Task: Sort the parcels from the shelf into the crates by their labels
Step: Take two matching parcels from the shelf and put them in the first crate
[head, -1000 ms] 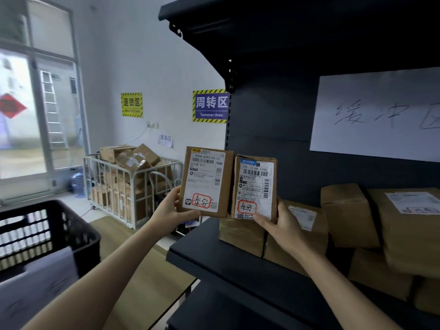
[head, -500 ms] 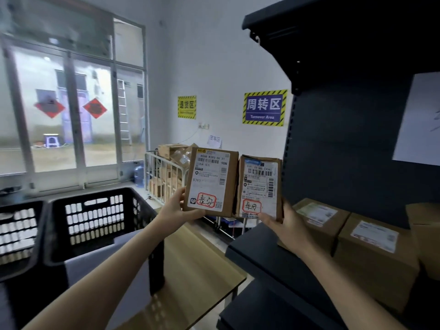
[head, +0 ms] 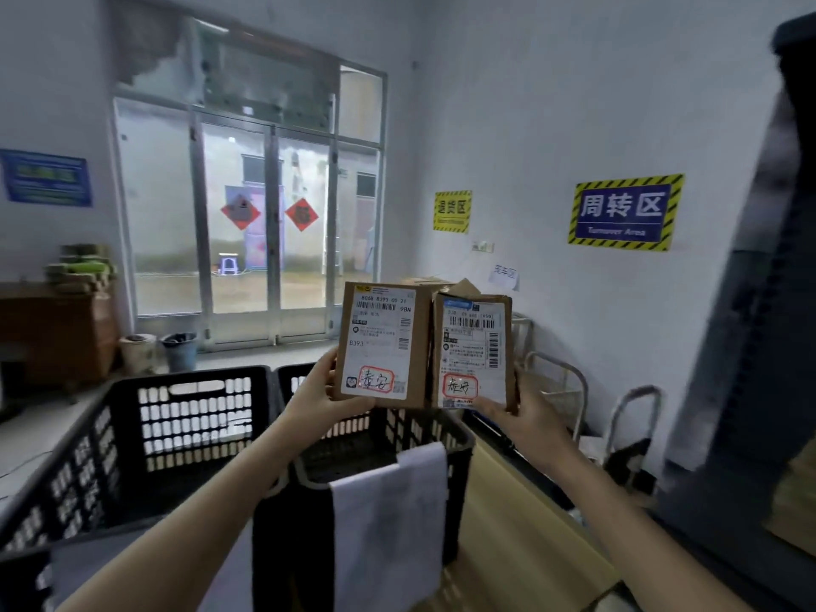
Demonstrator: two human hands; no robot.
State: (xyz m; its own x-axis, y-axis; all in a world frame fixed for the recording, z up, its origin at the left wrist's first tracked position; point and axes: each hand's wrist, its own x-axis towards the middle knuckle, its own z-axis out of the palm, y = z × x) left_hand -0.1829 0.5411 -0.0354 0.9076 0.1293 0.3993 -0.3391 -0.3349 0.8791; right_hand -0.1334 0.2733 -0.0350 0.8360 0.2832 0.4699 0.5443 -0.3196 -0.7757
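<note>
Two black crates, the left crate (head: 145,439) and the right crate (head: 397,452), stand side by side on the tabletop (head: 521,514) below the hands. Above the right crate, the left hand (head: 318,401) grips one parcel (head: 382,344) and the right hand (head: 527,419) grips the other parcel (head: 474,353), labels facing the camera. This looks like the label check; next, each parcel needs dropping into its matching crate.

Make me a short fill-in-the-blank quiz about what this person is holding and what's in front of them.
1. Each hand holds one cardboard ____.
2. The left hand holds the parcel whose label reads ____ beside the barcode.
3. The right hand holds the right parcel; both handwritten marks are circled in ____.
4. Below them stand two ____ plastic crates.

Answers: parcel; 9BN; red; black
</note>
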